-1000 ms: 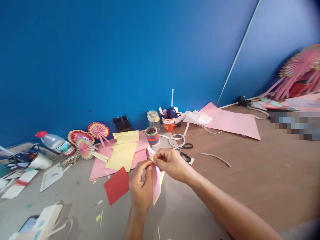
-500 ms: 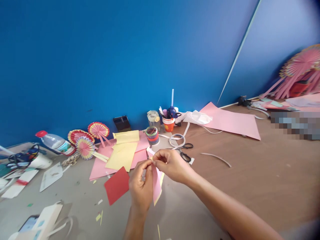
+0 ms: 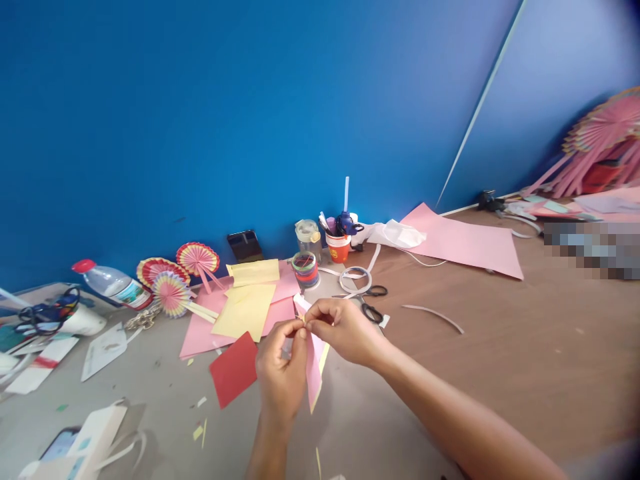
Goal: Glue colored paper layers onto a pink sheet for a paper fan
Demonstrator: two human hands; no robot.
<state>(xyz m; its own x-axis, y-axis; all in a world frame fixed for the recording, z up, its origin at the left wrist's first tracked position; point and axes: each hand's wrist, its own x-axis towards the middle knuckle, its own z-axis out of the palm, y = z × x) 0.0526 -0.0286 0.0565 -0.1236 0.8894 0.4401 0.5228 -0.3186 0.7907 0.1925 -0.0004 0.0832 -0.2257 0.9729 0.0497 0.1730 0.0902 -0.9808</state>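
Both hands meet at a narrow strip of folded pink paper with yellow edges, which slants down between them. My left hand is closed, its thumb and forefinger pinching the strip near its middle. From the other side my right hand pinches at the same spot, fingertips touching the left ones. A small yellowish bit shows there; whether it is thread or paper I cannot tell. Left of the hands lies a red paper square. Beyond them are yellow paper sheets on pink paper and a roll of coloured thread.
Scissors and a tape roll lie just past my right hand. Along the blue wall stand a cup of pens, a phone, folded paper fans and a bottle. A large pink sheet lies farther right.
Both hands keep their pinch on the folded paper at nearly the same place. The whole view has shifted very slightly; nothing was let go or picked up.
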